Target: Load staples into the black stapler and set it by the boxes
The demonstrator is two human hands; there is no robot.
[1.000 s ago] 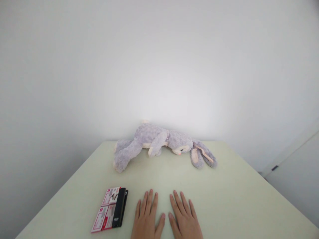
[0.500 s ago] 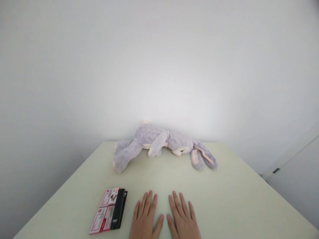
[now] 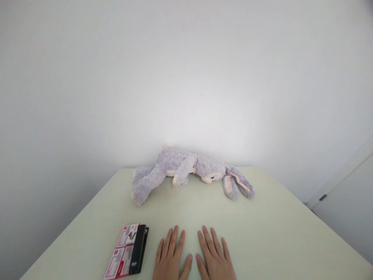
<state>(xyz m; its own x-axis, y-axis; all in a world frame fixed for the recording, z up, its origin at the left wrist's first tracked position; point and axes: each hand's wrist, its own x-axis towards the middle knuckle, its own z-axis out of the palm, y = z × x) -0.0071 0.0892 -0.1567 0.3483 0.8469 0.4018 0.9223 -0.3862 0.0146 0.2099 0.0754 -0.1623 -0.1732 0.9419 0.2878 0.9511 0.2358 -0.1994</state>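
Lying flat beside the left hand (image 3: 170, 258): red-and-black packaged item (image 3: 127, 252).

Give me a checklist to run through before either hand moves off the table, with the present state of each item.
1. Left hand lies flat, palm down, holding nothing: ok.
2. Right hand lies flat, palm down, holding nothing: ok.
3. Packaged item, red and white card with a black part, lies flat beside the left hand and apart from it: ok.
4. Stuffed rabbit lies on its side at the far edge of the table, wholly on the top: ok.
5. Bare table between the hands and the rabbit, nothing in the way: ok.
6. Whether the package is sealed or opened: cannot tell.
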